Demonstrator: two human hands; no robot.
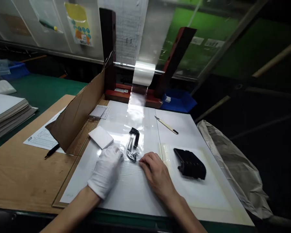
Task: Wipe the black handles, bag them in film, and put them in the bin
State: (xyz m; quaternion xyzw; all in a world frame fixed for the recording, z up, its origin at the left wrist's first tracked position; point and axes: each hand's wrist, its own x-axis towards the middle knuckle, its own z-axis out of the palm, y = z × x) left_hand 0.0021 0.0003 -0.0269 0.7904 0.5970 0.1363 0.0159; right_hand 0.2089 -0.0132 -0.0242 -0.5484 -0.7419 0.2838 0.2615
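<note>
A transparent plastic film (pixel 136 113) runs down from a roll (pixel 144 73) onto the white work sheet. A black curved part (pixel 135 137), shaped like a handle, lies at the film's lower end; whether above or beneath it I cannot tell. My left hand (pixel 108 166), in a white glove, has its fingers closed at the film's lower left corner. At the lower right corner my bare right hand (pixel 156 171) pinches the film's edge between thumb and fingers. A white square pad (pixel 101 137) lies just beyond my left hand.
To the right are a black moulded part (pixel 191 163) and a slim knife-like tool (pixel 166 125). Dark red posts (pixel 176 55) hold the roll's rod. A cardboard divider (pixel 80 110) stands on the left, with a black pen (pixel 52 150) beside it. Behind sits a blue bin (pixel 180 102).
</note>
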